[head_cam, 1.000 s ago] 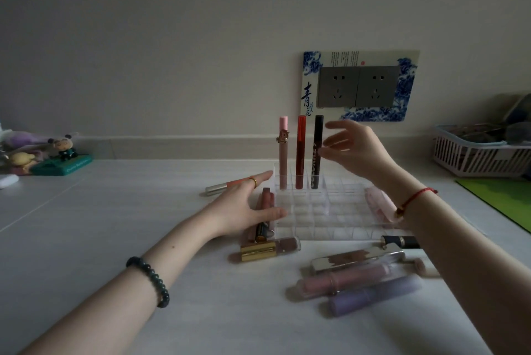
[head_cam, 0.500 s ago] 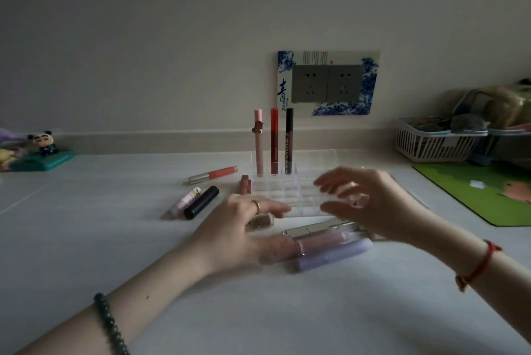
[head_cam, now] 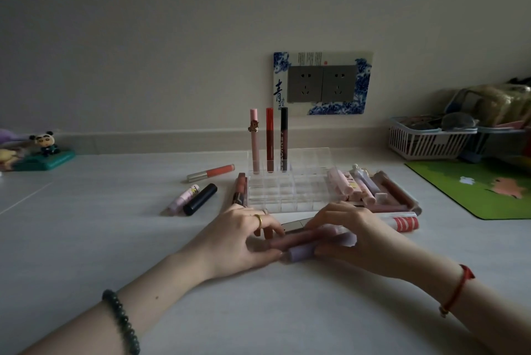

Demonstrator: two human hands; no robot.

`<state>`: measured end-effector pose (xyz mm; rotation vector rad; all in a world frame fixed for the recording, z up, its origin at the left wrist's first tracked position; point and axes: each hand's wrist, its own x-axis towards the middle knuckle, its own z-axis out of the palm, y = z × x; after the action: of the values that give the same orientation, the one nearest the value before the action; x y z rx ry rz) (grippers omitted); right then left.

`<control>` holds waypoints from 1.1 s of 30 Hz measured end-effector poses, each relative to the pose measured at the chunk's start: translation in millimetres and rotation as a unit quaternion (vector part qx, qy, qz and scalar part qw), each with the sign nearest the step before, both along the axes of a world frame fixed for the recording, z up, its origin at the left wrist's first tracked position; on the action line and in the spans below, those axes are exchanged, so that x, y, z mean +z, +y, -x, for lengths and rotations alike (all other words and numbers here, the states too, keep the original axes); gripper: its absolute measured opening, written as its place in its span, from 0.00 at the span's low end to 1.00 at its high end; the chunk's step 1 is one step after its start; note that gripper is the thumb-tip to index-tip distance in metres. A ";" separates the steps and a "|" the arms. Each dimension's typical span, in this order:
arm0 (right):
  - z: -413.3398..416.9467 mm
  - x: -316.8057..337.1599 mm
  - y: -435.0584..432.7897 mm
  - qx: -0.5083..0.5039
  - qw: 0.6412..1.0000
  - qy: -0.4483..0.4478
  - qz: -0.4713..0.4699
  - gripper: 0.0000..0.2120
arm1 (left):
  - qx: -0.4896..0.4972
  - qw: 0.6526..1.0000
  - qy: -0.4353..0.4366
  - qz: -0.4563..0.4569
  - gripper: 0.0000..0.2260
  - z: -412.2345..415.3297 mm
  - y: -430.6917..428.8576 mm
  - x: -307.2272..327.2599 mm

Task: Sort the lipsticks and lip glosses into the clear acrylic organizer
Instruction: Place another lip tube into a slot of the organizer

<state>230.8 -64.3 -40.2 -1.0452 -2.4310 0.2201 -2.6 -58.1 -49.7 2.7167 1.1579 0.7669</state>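
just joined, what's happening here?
A person is sorting lip products into a clear organizer. Three tubes stand in its back row; others lie on the table around it. The right hand curls over a purple tube and a mauve tube lying in front; the left hand touches their ends.

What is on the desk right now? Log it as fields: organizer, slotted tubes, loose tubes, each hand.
organizer: clear acrylic organizer, on the desk
slotted: pink tube, red tube, black tube, upright in the back row
loose, left: coral gloss, black lipstick
loose, right: pile of pinkish tubes
left hand: fingertips at the ends of mauve tube and lilac tube
right hand: curled over both
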 end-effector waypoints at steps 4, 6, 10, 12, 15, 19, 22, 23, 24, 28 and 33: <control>0.4 -2.2 1.0 -0.006 1.000 -0.007 0.000 0.16 | -0.001 0.999 -0.032 -0.008 0.10 -0.1 -0.3 -1.5; 1.6 -3.7 1.1 -0.008 1.000 -0.004 -0.003 0.17 | -0.002 0.998 -0.061 -0.007 0.09 0.2 -0.7 -1.2; 3.2 -5.6 0.6 -0.026 1.000 0.002 -0.009 0.18 | -0.003 0.989 -0.146 0.003 0.06 -2.8 -3.4 0.5; 4.1 -5.3 2.2 -0.033 0.999 0.006 -0.016 0.18 | 0.002 0.981 -0.193 0.001 0.06 -5.6 -4.7 2.3; 7.9 -4.3 5.2 -0.053 0.997 0.053 -0.012 0.13 | 0.021 0.966 -0.257 0.000 0.05 -8.9 -2.8 6.8; 19.7 2.0 7.4 -0.055 0.990 0.120 -0.045 0.13 | 0.026 0.945 -0.326 0.018 0.04 -16.1 3.2 18.1; 25.8 11.0 11.8 -0.059 0.989 0.130 -0.049 0.15 | 0.011 0.941 -0.338 0.008 0.10 -20.1 9.2 28.9; 26.0 14.6 15.7 -0.068 0.989 0.126 -0.044 0.09 | 0.005 0.941 -0.337 0.006 0.11 -20.3 12.1 32.9; 25.1 19.2 19.7 -0.074 0.988 0.130 -0.035 0.07 | 0.000 0.941 -0.338 0.007 0.12 -19.9 15.5 36.7; 18.7 43.2 40.8 -0.089 0.970 0.227 -0.010 0.11 | 0.039 0.930 -0.364 0.019 0.18 -8.1 34.9 41.3; 18.9 65.7 81.1 -0.124 0.943 0.309 -0.011 0.12 | 0.148 0.944 -0.281 0.093 0.32 15.3 57.7 19.6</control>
<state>211.9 16.8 25.6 -1.0635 -1.7228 0.3714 -17.8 -0.3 -30.1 1.9857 1.4018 1.2854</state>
